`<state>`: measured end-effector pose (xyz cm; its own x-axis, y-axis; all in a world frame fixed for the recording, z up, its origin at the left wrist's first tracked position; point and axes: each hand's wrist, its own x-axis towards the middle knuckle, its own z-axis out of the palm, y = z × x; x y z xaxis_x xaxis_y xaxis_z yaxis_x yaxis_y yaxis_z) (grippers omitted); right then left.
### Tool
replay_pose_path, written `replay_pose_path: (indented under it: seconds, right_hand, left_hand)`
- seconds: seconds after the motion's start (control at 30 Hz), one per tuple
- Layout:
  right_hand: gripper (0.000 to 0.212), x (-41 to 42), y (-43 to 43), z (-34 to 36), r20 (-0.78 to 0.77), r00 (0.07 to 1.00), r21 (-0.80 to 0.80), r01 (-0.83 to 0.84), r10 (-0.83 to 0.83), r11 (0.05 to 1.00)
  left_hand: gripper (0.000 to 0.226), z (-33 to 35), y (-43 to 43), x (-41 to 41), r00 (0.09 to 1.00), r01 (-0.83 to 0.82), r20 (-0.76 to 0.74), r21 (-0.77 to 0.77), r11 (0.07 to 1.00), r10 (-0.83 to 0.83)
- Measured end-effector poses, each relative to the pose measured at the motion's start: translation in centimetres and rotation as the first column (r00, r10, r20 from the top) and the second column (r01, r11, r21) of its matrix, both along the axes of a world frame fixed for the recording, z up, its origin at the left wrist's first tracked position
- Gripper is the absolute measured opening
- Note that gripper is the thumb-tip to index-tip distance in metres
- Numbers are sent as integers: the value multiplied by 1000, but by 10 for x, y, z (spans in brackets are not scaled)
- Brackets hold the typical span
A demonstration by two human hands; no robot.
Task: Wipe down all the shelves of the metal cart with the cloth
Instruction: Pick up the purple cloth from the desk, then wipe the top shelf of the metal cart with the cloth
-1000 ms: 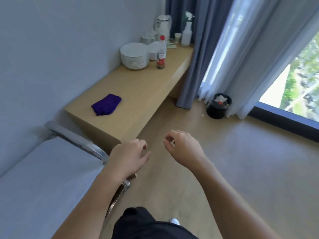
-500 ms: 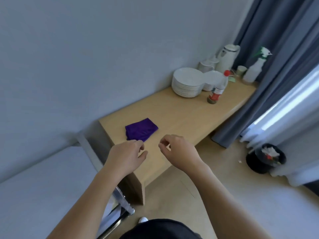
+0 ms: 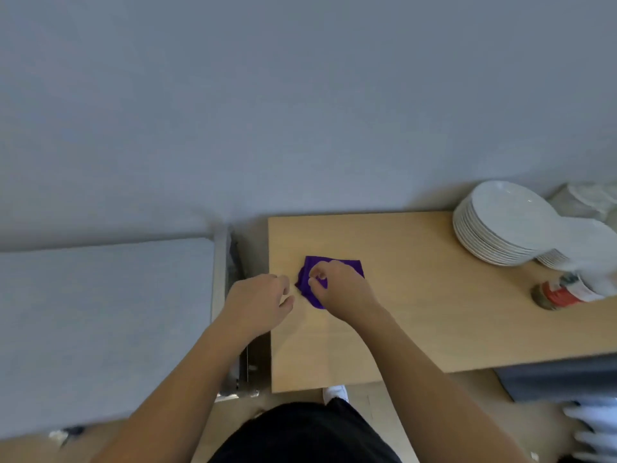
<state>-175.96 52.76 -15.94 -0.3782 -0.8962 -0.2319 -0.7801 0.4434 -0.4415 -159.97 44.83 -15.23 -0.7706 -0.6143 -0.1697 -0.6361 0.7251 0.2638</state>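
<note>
right hand [image 3: 337, 289] is pinching the purple cloth [image 3: 350, 263] near its middle, looks soft and light; left hand [image 3: 257, 302] is hovering loosely curled, empty

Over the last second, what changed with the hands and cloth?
The right hand reached forward onto the purple cloth and now pinches it. The left hand came forward beside it, holding nothing. The cloth still lies on the wooden counter; plate stack and bottle unmoved.

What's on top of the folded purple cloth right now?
Only the right hand, fingers pinching the fabric. It hides the near right part of the purple cloth.
</note>
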Motion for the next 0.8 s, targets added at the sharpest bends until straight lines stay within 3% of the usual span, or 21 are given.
replay_pose_path:
  seconds: [0.17,0.3,0.4,0.5,0.6,0.67,0.8]
  right_hand:
    - [47,-47,-12,-39,-30,996,122,-74,78,990]
    - [69,-58,-20,-67,31,995,204,-98,94,974]
    - [77,-49,-16,-87,-154,972,266,-134,180,954]
    - [66,-47,-17,-94,-220,937,187,-233,271,954]
    - [56,-40,-19,-93,0,905,90,-424,426,901]
    - [56,-27,-18,-81,140,876,-3,-466,462,885]
    - [53,9,-3,-52,132,786,-180,-580,604,794]
  left_hand:
    - [27,-18,10,-27,984,-179,23,69,981,178]
    - [30,-29,29,-35,950,-313,36,84,946,311]
    - [30,-35,45,-29,905,-425,12,90,901,426]
    - [28,-38,64,-16,835,-548,-12,58,834,549]
    - [23,-38,86,0,749,-660,-24,54,749,662]
    - [20,-36,98,11,714,-697,-27,64,715,699]
    - [19,-28,117,38,677,-730,-67,71,680,733]
